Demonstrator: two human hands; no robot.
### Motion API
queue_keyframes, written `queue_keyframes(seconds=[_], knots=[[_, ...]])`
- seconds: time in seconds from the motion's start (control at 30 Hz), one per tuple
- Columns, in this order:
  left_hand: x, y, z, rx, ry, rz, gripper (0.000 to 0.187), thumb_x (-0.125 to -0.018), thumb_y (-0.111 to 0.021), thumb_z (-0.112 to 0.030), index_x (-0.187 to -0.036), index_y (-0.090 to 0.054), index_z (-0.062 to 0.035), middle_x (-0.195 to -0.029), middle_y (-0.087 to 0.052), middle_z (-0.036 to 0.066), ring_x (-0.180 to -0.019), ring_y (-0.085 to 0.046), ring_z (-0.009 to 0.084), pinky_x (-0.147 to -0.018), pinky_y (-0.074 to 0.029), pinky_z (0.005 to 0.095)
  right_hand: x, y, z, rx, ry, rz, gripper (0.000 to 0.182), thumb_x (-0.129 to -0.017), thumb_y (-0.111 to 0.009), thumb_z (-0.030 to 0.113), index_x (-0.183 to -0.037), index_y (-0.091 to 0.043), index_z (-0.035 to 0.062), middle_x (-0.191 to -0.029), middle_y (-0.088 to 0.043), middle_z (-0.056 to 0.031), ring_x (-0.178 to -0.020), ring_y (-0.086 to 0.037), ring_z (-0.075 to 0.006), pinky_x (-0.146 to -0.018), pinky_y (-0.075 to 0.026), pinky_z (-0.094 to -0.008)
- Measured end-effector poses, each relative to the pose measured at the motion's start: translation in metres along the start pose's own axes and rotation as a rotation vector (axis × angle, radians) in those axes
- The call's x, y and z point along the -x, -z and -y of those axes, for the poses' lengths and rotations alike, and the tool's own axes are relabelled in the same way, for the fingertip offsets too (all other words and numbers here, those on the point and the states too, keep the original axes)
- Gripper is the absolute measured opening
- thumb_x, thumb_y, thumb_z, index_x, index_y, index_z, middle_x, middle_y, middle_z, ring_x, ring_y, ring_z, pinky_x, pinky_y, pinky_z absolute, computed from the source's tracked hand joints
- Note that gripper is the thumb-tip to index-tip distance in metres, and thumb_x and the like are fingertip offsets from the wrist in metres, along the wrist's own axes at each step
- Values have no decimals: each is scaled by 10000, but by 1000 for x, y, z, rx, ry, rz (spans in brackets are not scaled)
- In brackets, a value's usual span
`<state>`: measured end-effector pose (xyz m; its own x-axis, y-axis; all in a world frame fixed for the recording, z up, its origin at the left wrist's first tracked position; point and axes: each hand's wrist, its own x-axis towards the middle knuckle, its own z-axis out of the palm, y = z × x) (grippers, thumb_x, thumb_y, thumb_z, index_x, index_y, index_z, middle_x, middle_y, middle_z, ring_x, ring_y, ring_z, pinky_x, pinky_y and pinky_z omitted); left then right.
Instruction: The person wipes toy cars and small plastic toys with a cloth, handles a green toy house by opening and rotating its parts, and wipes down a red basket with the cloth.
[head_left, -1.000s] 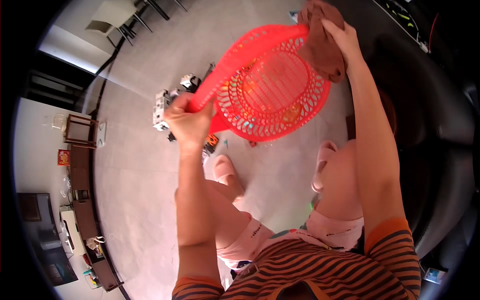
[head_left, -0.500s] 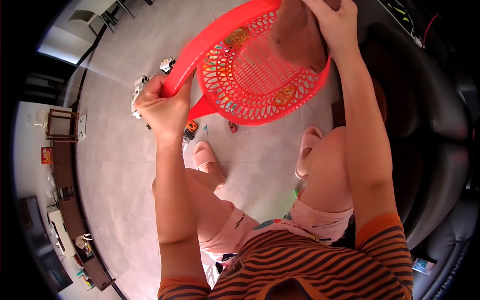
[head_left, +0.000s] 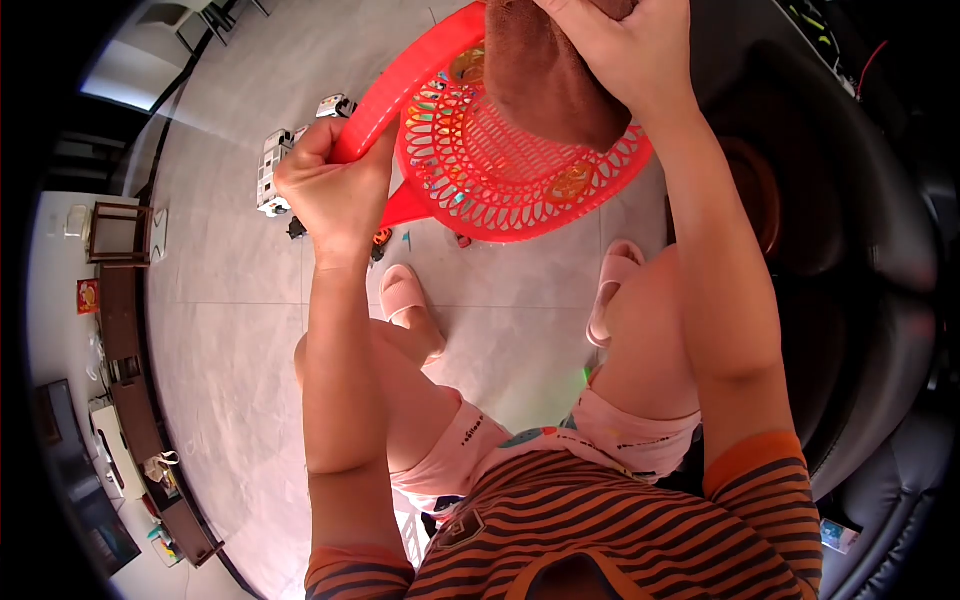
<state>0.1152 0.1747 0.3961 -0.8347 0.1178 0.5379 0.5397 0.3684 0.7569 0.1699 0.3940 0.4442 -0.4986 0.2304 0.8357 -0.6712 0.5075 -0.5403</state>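
A red plastic basket (head_left: 520, 150) with a perforated base is tilted up before me at the top of the view. My left hand (head_left: 335, 185) grips its thick rim at the left side, fingers wrapped round it. At the upper right my right hand (head_left: 640, 50) is closed on a brown cloth (head_left: 545, 85), which lies against the upper right part of the basket and covers some of its holes. The fingertips of my right hand are partly cut off by the frame's top edge.
Toy vehicles, among them a white one (head_left: 272, 172), stand on the grey floor (head_left: 230, 300) beyond my left hand. A dark leather sofa (head_left: 860, 330) is at the right. Low brown cabinets (head_left: 122, 320) line the left wall. My feet in pink slippers (head_left: 402, 292) are below the basket.
The brown cloth and my right hand have moved left across the basket. The basket has shifted slightly up and left, while my left hand keeps its hold on the rim.
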Motion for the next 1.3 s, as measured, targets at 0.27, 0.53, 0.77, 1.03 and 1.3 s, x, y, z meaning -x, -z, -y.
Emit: queue_keyframes(seconds=[0.27, 0.53, 0.77, 1.03, 1.3], knots=[[1, -2, -8, -5, 4, -1, 258, -702, -784, -108, -582, -570, -27, -537, -464, -81, -511, -378, 6, -465, -310, 175, 3, 7, -6, -76, -20, 6, 312, -784, -632, 45, -1079, -554, -24, -966, -640, -71, -907, -596, -127, -833, -460, -280], [-9, 0, -2, -18, -40, -3, 239, -701, -786, -111, -596, -590, -27, -531, -472, -80, -494, -386, 1, -454, -305, 169, -8, 21, -20, -16, -48, -4, 282, -805, -644, 72, -1063, -574, -19, -992, -637, -53, -915, -584, -116, -830, -455, -274], [-23, 17, 1, 35, -80, 21, 147, -676, -731, -48, -630, -602, 3, -536, -530, -36, -519, -453, 19, -483, -385, 190, -19, 43, 15, -224, -473, 381, 408, -732, -751, 171, -1061, -581, -1, -979, -609, -32, -912, -552, -114, -852, -435, -281], [-28, 23, 24, -23, -96, -24, 130, -659, -747, -60, -674, -637, 7, -587, -593, -5, -545, -510, 41, -513, -423, 203, -11, 33, 14, -65, -444, 491, 410, -634, -783, 125, -982, -605, 2, -911, -623, -45, -843, -573, -126, -811, -455, -279], [-6, 32, 89, -433, -315, -117, 618, -541, -862, -329, -963, -542, -11, -894, -570, 112, -785, -569, 272, -701, -466, 357, 14, 20, 26, 71, -533, 389, 368, -614, -773, 100, -928, -614, -7, -883, -642, -60, -836, -594, -128, -796, -465, -276]])
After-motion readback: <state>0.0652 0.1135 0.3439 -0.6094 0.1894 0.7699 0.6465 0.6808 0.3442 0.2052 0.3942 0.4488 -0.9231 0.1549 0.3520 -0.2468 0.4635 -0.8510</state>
